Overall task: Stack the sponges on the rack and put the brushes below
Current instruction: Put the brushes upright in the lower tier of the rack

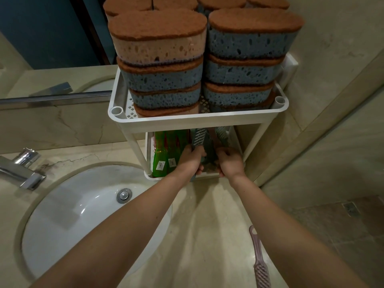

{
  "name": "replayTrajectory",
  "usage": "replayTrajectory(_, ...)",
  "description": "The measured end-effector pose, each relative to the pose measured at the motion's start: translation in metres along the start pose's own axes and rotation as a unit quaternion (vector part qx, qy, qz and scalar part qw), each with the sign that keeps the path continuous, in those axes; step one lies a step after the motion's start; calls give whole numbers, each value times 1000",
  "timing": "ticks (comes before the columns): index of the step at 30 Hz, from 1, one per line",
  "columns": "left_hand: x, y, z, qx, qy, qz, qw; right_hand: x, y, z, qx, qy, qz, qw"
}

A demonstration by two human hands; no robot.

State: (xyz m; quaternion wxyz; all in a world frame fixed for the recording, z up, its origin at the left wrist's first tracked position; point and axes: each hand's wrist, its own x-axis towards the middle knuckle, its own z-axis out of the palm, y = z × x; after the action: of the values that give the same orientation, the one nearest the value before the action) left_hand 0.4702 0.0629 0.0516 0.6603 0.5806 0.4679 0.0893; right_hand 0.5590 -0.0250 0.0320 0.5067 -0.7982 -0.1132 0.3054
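Note:
A white two-tier rack (197,119) stands on the counter. Its top tray carries two tall stacks of sponges (162,77) with brown scouring tops and blue or pink bodies. In the lower tray lie green brushes (164,154) in wrappers on the left and grey brushes to the right. My left hand (190,161) is shut on a grey-green brush (199,138) with white bristles, angled into the lower tray. My right hand (229,162) reaches into the same tray beside it, fingers curled among the brushes there. A pink brush (259,262) lies on the counter near the front.
A white sink basin (68,221) with a chrome drain sits at the left, with a chrome tap (22,169) behind it. A mirror lines the back wall. A marble wall stands right of the rack, and a tiled floor lies beyond the counter's right edge.

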Motion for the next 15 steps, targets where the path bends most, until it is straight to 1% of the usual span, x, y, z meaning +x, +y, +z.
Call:
replayTrajectory(2,-2,-2,0,15,-13,23,1000,-3,-3,0,61,-6,14,998)
replayTrajectory(3,-2,-3,-2,62,-12,49,997,-4,-6,-1,95,-12,23,995)
replayTrajectory(4,-3,-5,-4,138,-6,88,986,-5,-8,-1,129,-21,34,991)
replayTrajectory(5,-5,-7,-7,230,2,133,964,-7,-11,-2,160,-30,50,985)
replayTrajectory(7,-7,-9,-13,390,34,222,893,-10,-16,-3,193,-47,76,977)
replayTrajectory(8,-7,-9,-14,437,55,260,859,-11,-18,-4,193,-55,78,977)
replayTrajectory(9,-7,-8,-16,465,77,287,834,-14,-20,-4,184,-63,75,978)
replayTrajectory(12,-5,-2,-21,507,140,306,794,-22,-26,-8,147,-93,57,983)
replayTrajectory(15,-5,2,-20,546,158,320,758,-28,-29,-13,105,-116,41,987)
